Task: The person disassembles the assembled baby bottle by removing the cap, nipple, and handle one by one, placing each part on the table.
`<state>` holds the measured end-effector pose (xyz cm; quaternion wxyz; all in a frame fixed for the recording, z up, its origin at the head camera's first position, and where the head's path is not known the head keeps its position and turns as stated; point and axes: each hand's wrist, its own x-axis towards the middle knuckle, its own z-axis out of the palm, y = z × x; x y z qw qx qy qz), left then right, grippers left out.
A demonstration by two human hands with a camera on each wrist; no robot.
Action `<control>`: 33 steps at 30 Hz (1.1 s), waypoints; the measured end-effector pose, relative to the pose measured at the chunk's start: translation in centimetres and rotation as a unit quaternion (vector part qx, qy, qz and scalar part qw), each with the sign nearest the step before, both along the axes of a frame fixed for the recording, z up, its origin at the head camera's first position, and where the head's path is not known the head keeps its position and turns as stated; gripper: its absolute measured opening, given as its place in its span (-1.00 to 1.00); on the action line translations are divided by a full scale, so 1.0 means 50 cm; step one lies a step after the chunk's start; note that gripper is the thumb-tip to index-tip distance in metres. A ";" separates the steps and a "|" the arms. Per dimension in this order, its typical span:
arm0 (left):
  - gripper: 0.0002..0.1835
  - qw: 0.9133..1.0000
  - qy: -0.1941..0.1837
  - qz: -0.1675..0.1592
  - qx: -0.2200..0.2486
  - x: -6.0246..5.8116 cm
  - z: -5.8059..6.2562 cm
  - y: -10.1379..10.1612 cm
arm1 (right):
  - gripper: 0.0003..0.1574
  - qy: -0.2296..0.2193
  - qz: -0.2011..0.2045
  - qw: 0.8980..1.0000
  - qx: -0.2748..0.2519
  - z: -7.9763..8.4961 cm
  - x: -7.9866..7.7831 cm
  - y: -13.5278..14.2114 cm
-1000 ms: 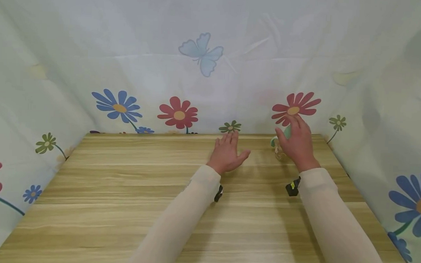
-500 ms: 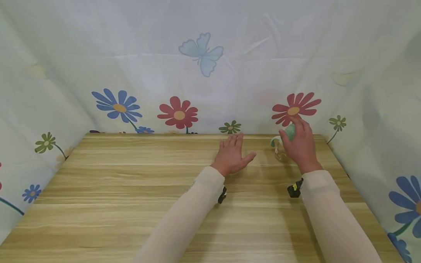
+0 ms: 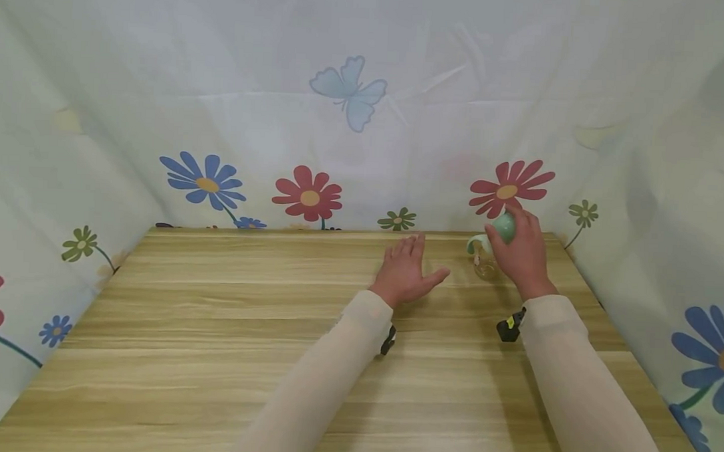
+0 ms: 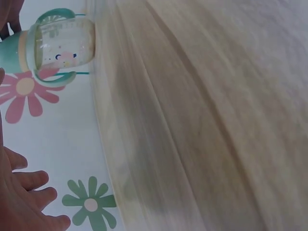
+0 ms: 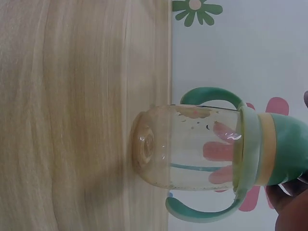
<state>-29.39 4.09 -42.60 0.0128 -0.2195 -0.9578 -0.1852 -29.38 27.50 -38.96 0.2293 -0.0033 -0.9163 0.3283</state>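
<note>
Right hand [image 3: 521, 250] grips the green cap [image 5: 291, 147] of a baby bottle [image 5: 197, 144], thumb and fingers curled round it. Bottle is upright at the right rear of the table [image 3: 215, 327], clear-bodied, with two green handles [image 5: 199, 216]; I cannot tell whether its base touches the table. Left hand [image 3: 403, 273] is free, near the bottle but apart from it, fingers straight, thumb spread. Both arms wear pale sleeves [image 3: 324, 368]. Behind the table: white cloth [image 3: 234, 102] printed with flowers [image 3: 310, 197] and a butterfly [image 3: 357, 99].
</note>
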 end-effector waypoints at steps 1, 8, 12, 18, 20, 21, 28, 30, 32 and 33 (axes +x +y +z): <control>-0.02 1.000 -0.002 0.000 0.002 0.000 0.000 0.002 | -0.22 -0.001 0.000 1.000 -0.003 -0.001 0.000 0.001; 0.01 1.000 -0.005 0.000 -0.004 -0.002 0.001 0.016 | -0.22 -0.007 0.001 1.000 -0.015 0.001 -0.004 0.005; 0.02 1.000 -0.005 -0.005 0.005 -0.003 -0.001 0.029 | -0.20 -0.016 0.001 1.000 -0.017 -0.002 -0.005 0.007; 0.02 1.000 0.000 -0.013 0.007 0.001 0.001 0.045 | -0.22 -0.016 0.004 1.000 -0.018 -0.006 -0.006 0.011; 0.02 1.000 -0.001 -0.015 0.006 0.004 0.005 0.050 | -0.23 -0.017 0.004 1.000 -0.017 -0.006 -0.007 0.013; 0.02 1.000 -0.002 -0.015 0.005 0.004 0.006 0.053 | -0.23 -0.018 0.005 1.000 -0.015 -0.006 -0.007 0.014; 0.02 1.000 -0.007 -0.027 0.008 0.010 0.018 0.065 | -0.23 -0.020 0.009 1.000 -0.010 -0.006 -0.007 0.016; 0.03 0.999 -0.007 -0.030 0.008 0.011 0.017 0.067 | -0.23 -0.022 0.010 1.000 -0.009 -0.004 -0.004 0.015; 0.03 1.000 -0.007 -0.030 0.004 0.011 0.015 0.069 | -0.24 -0.023 0.010 1.000 -0.007 -0.004 -0.002 0.014; 0.03 0.999 -0.008 -0.031 0.002 0.011 0.015 0.070 | -0.24 -0.022 0.010 1.000 -0.005 -0.004 -0.001 0.014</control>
